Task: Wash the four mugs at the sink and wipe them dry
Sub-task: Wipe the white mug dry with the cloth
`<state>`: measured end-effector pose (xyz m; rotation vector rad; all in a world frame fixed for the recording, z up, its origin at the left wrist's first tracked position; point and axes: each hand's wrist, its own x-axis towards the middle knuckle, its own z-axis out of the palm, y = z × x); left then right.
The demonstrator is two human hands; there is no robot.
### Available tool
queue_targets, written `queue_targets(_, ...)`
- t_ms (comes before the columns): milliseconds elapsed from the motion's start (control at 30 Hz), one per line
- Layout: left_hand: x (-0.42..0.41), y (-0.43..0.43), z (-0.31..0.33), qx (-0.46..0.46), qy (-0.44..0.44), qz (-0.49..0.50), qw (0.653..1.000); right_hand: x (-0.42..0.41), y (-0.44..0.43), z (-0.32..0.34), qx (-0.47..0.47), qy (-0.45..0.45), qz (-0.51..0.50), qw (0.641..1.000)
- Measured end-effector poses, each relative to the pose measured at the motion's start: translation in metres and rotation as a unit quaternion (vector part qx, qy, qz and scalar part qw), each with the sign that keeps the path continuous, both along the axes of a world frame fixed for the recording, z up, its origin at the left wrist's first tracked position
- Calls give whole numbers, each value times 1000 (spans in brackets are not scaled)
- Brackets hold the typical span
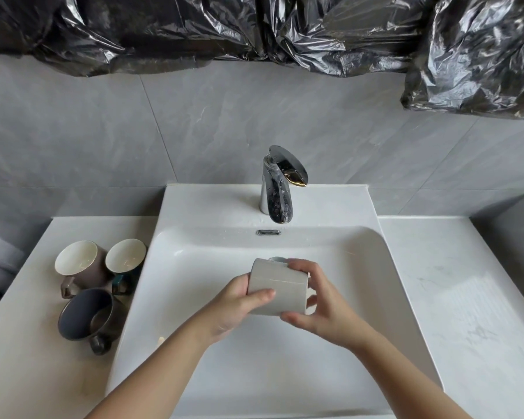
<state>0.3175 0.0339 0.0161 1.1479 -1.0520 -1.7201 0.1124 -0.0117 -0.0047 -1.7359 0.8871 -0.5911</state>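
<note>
Above you, crumpled black plastic sheeting (194,31) hangs across the top of the wall, dropping lowest at your right. Below it run grey stone-look wall tiles (103,131) with thin pale joints. A chrome tap (277,192), its spout beaded with droplets, carries a dark lever tipped in gold. White marbled countertop (466,297) extends on both sides; your right side shows faint smears.

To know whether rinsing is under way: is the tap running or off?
Off: no water stream shows between the tap and the grey mug.
</note>
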Motion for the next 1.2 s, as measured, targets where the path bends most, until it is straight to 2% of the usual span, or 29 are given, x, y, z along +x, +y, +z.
queue_targets(33,3,-2,1,-8,-12,-19,1000,-1,0,3,57,-22,-14,998)
queue_targets(67,6,-4,3,-14,-25,-38,999,-1,-1,7,152,-63,-34,986)
queue_targets(100,9,-6,7,-18,-39,-58,997,-2,-3,8,263,-110,-41,958)
queue_targets(167,12,-11,13,-22,-62,-101,993,-4,-11,10,451,-165,7,877)
queue_targets(200,12,-13,15,-25,-72,-120,990,-4,-13,10,503,-166,39,847)
queue_targets(267,10,-16,18,-27,-90,-139,986,-2,-14,11,546,-154,68,821)
queue_targets(333,9,-20,18,-21,-77,-155,985,0,-14,14,526,-137,59,838)
queue_targets(433,11,-20,17,4,-33,-171,985,3,-11,19,347,-58,14,936)
queue_targets(533,12,-19,11,68,-5,-106,992,3,-6,18,206,-10,-1,979)
queue_targets(600,12,-20,9,89,-9,-63,994,-1,-3,13,175,0,-6,985)
queue_targets(700,17,-20,12,104,14,62,993,-10,-2,7,191,-26,-33,981)
queue_targets(800,18,-15,12,55,62,206,975,-13,3,2,272,-108,-90,952)
queue_targets(867,11,-6,7,19,25,264,964,-8,7,0,302,-160,-131,931)
queue_targets(933,-3,5,0,7,-7,287,958,1,11,-1,305,-199,-177,914)
queue_targets(1033,-24,10,-4,19,12,304,952,16,14,-2,295,-226,-216,903)
queue_targets(1200,-45,2,0,9,-27,343,939,21,22,4,227,-198,-154,941)
